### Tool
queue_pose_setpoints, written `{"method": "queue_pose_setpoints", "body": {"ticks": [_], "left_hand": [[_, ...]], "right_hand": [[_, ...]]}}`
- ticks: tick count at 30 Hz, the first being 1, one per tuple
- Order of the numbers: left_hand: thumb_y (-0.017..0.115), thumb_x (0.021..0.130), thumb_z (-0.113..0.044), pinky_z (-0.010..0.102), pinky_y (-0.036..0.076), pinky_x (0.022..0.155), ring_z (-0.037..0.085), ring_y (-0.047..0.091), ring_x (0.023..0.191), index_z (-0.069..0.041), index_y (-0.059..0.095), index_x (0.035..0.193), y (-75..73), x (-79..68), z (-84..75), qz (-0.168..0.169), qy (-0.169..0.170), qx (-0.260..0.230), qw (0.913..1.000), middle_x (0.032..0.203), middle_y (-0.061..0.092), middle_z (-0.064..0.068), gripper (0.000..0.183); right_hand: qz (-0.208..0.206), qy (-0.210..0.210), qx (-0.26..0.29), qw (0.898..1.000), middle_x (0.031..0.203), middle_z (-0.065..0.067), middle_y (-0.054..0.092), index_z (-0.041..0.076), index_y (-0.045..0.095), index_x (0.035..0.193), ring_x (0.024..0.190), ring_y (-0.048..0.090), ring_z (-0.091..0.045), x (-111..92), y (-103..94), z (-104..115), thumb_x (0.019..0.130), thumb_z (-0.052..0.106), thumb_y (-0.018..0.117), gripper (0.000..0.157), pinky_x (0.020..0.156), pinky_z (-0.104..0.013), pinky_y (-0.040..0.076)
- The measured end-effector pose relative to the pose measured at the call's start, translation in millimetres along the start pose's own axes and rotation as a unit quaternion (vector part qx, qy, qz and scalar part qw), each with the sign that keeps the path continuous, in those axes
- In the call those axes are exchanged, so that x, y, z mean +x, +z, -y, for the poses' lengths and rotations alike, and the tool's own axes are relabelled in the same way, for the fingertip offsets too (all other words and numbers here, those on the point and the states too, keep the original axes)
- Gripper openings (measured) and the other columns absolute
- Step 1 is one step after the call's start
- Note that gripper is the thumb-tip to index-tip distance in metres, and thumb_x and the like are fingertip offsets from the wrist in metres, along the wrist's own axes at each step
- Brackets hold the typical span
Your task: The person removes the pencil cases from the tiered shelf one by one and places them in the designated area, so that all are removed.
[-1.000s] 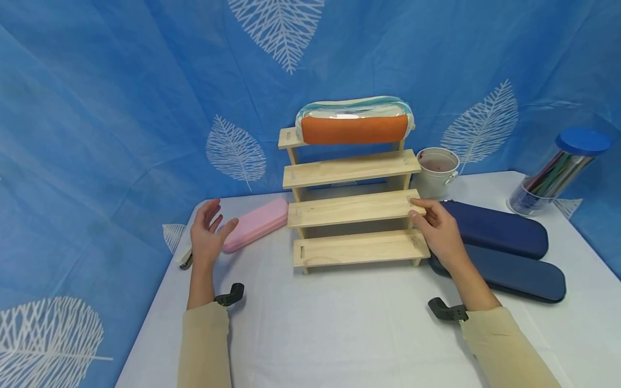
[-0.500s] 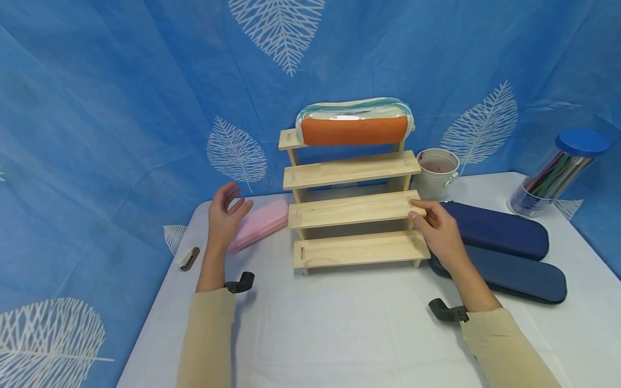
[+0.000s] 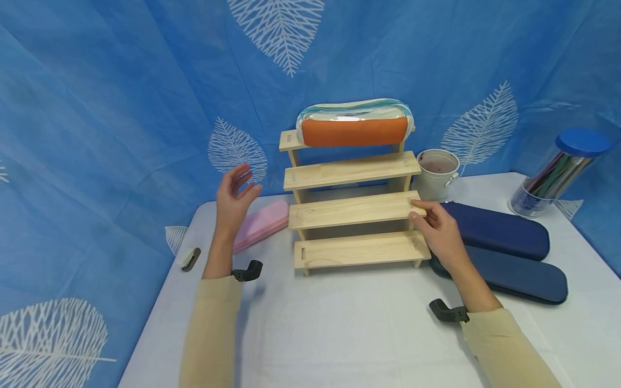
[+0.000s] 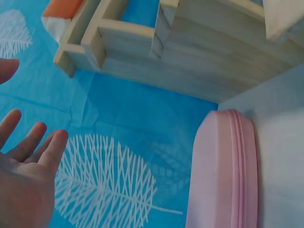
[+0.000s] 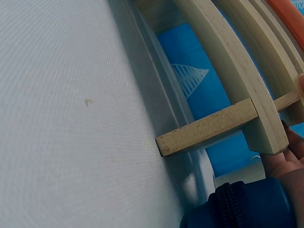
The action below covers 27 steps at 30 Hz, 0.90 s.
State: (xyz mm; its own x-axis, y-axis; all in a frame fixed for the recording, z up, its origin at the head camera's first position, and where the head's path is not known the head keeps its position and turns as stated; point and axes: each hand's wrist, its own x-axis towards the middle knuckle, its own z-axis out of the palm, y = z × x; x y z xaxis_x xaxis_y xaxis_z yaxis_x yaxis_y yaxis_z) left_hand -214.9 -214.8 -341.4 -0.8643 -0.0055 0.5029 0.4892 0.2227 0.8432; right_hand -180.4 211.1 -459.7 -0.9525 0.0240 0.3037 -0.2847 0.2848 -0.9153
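A four-step wooden shelf rack (image 3: 356, 209) stands at the middle of the white table. My right hand (image 3: 440, 234) pinches the right end of its second step from the bottom; in the right wrist view only part of that hand (image 5: 290, 164) shows behind the wood. On the top step lies a clear pencil case (image 3: 354, 132) with an orange front. My left hand (image 3: 232, 205) is raised left of the rack, holding nothing, fingers loosely bent. Beyond it on the table is a pink zip case (image 3: 266, 222), partly hidden in the head view.
Two dark blue cases (image 3: 504, 229) lie by the rack's right side. A white bucket (image 3: 434, 178) stands behind them, and a clear tube of pencils with a blue lid (image 3: 555, 175) at the far right. A small stapler (image 3: 191, 260) lies at the left edge.
My left hand has moved up and to the right, leaving the stapler in plain view. My right hand stays on the rack, which has not shifted.
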Motion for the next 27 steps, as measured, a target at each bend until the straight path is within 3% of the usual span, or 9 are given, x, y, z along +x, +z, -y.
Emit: {"method": "queue_pose_setpoints", "body": {"ticks": [7,15,22,27], "left_hand": [[0.068,0.084,0.005,0.048,0.039,0.102,0.04,0.045,0.125,0.012,0.043,0.133,19.5,9.4,-8.2,0.019,0.017,0.002,0.9997,0.133,0.049,0.024,0.056],[0.07,0.083,0.003,0.051,0.037,0.102,0.035,0.046,0.126,0.008,0.044,0.134,35.4,18.8,-15.2,0.03,0.034,0.003,0.9989,0.134,0.049,0.022,0.057],[0.07,0.083,-0.001,0.05,0.035,0.105,0.031,0.045,0.126,0.01,0.043,0.134,42.0,26.0,-18.2,0.019,0.032,0.003,0.9993,0.134,0.048,0.02,0.058],[0.07,0.083,0.0,0.049,0.035,0.105,0.029,0.045,0.126,0.011,0.043,0.134,44.2,31.2,-18.8,0.024,0.041,0.002,0.9989,0.135,0.048,0.019,0.059]], "right_hand": [[-0.001,0.0,-0.001,1.0,0.135,-0.005,0.052,0.012,0.055,0.133,0.118,0.05,-0.009,-1.9,-0.7,-1.9,0.097,0.027,0.059,0.04,0.086,-0.014,0.042],[-0.003,0.003,-0.001,1.0,0.134,-0.003,0.052,0.014,0.056,0.132,0.119,0.05,-0.01,-1.7,0.5,-1.5,0.096,0.03,0.06,0.04,0.086,-0.015,0.043],[0.001,0.002,0.005,1.0,0.134,-0.007,0.052,0.008,0.055,0.133,0.119,0.049,-0.01,-3.4,1.1,7.7,0.097,0.024,0.059,0.04,0.086,-0.014,0.042],[-0.001,-0.001,0.0,1.0,0.134,-0.006,0.052,0.011,0.056,0.132,0.119,0.051,-0.011,-1.9,0.7,5.3,0.097,0.028,0.059,0.04,0.086,-0.015,0.043]]}}
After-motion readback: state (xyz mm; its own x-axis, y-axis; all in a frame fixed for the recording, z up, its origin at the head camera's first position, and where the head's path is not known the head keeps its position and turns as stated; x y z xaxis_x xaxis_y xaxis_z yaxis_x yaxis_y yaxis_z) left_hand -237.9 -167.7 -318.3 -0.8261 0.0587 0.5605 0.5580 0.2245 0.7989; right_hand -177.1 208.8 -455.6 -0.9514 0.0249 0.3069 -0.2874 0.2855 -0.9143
